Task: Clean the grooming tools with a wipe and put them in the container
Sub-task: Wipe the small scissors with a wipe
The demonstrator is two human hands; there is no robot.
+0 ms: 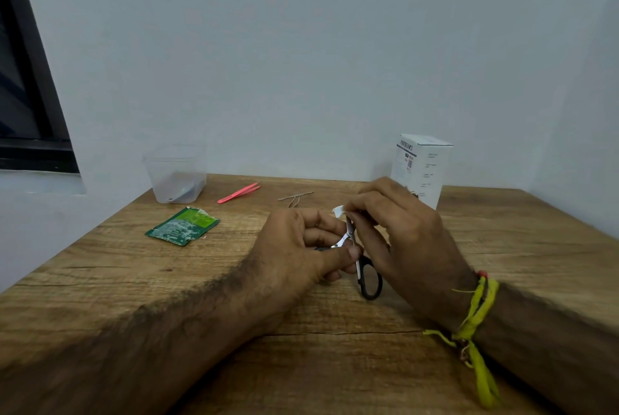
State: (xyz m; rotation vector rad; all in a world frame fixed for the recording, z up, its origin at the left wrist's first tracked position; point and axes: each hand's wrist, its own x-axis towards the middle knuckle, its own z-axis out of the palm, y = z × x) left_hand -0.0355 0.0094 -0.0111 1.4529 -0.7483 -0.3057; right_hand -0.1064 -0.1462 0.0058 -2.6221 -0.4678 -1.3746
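Now our left hand (294,247) grips the small scissors (360,262) above the wooden table (100,280) — our right hand (402,234) pinches a white wipe (338,211) on the blade — clear container (176,173) far left.

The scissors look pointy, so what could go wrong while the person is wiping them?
1. The right hand rubs a small wipe along the blades of the scissors, so a slip could nick a finger.
2. The left hand pinches the scissors only near the pivot, so they might twist or drop onto the table.
3. The container stands far off, at the table's back edge; a careless reach might tip it.
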